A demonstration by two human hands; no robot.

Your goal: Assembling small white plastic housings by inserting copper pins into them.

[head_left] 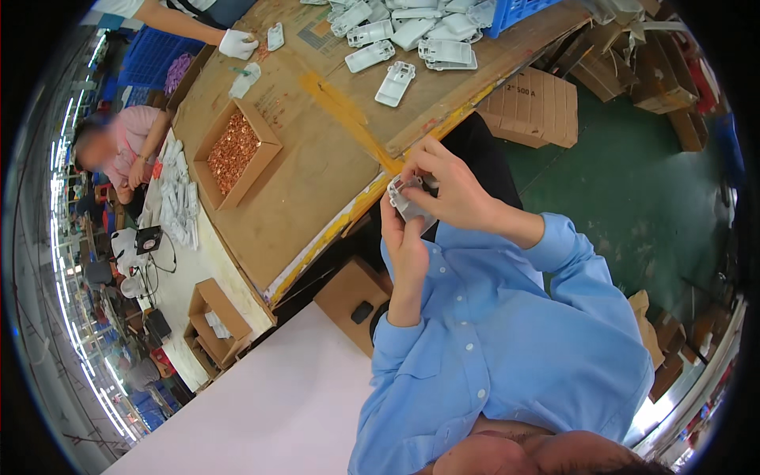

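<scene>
Just off the table's near edge, my left hand [406, 252] is closed around a white plastic housing [413, 210], holding it from below. My right hand [450, 186] bends over the same housing, its fingers pressed to the top end. Whether a small part sits between those right fingertips is hidden. Similar white plastic housings [394, 84] lie nearby on the table, the closest standing apart from a heap. To the left, an open cardboard box [264, 142] holds many small copper-coloured pieces [234, 152].
A blue crate [507, 17] stands beside the heap. Across the table, a co-worker's white-gloved hand [237, 44] is near another housing [275, 36]. Another person [134, 142] sits at the left. A closed cardboard carton [532, 108] is under the table's right side.
</scene>
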